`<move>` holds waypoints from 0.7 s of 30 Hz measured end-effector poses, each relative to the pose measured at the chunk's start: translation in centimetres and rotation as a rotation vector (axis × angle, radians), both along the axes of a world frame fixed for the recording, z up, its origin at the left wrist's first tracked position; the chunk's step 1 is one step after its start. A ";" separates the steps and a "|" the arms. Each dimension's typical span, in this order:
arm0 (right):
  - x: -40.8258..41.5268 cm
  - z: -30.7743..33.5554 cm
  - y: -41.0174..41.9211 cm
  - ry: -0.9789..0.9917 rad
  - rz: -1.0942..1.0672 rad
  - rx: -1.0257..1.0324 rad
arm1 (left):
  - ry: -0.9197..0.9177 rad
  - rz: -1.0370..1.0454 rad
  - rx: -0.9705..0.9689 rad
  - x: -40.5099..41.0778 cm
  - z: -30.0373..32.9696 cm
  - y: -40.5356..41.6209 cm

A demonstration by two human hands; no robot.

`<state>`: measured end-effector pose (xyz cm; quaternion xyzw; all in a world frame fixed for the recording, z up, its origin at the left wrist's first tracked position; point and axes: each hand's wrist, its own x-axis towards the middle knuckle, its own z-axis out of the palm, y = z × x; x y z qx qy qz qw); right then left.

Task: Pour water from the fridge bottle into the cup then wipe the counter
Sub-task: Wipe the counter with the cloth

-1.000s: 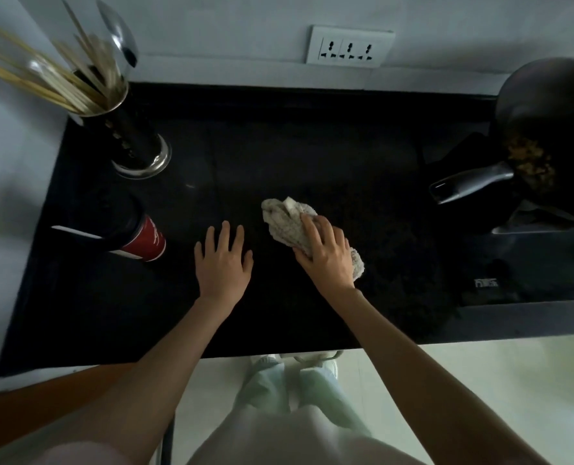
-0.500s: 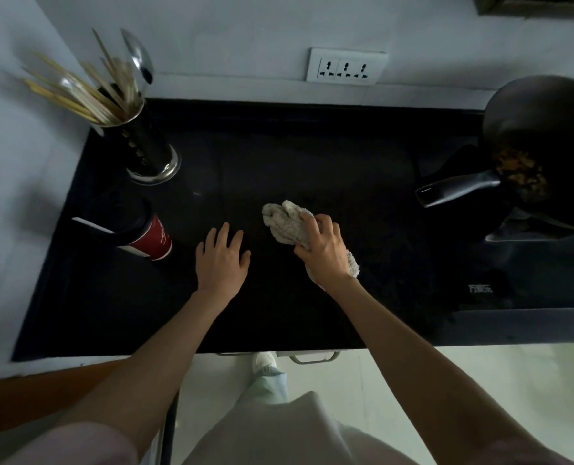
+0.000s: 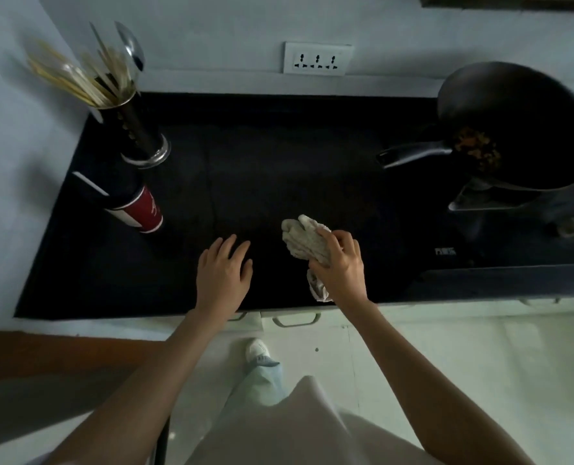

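1. Your right hand grips a crumpled pale cloth, fingers curled round its top, down on the black counter close to the near edge. Part of the cloth bunches out to the far left of your knuckles, and a small tail of it shows below the hand on the near side.
2. Your left hand lies flat on the counter with the fingers straight and slightly spread, grasping nothing. It sits just left of the cloth, with a strip of bare counter between them.
3. The cup, dark with a red band and white trim, stands on the left part of the counter, to the far left of your left hand and apart from it. You cannot tell from here whether it holds water.
4. Beyond the cup, in the far left corner, stands a dark metal utensil holder full of chopsticks and a spoon.
5. On the right, a black wok rests on a stove. Its handle points left over the counter, and there is some brownish food inside near the handle.
6. A white wall socket is fixed to the pale wall beyond the far edge of the counter.
7. Below the near edge you can see white drawer handles, the light floor, and one foot in a pale shoe.
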<state>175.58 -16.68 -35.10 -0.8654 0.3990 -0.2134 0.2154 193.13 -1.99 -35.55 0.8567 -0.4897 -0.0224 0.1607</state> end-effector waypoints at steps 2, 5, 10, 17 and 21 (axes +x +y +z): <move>-2.4 0.1 1.4 -0.027 -0.015 -0.072 | 0.004 -0.024 -0.024 -1.9 0.1 0.8; -6.0 0.7 3.4 -0.071 -0.058 -0.150 | 0.018 -0.066 -0.054 -4.9 0.4 1.7; -12.2 2.5 6.0 -0.192 -0.187 -0.284 | 0.014 -0.179 -0.097 -10.0 2.0 2.1; -21.6 6.6 8.6 -0.341 -0.526 -0.237 | 0.060 -0.388 -0.132 -17.2 4.3 -0.2; -26.9 8.0 9.4 -0.365 -0.676 -0.233 | 0.059 -0.559 -0.154 -21.9 6.1 -2.8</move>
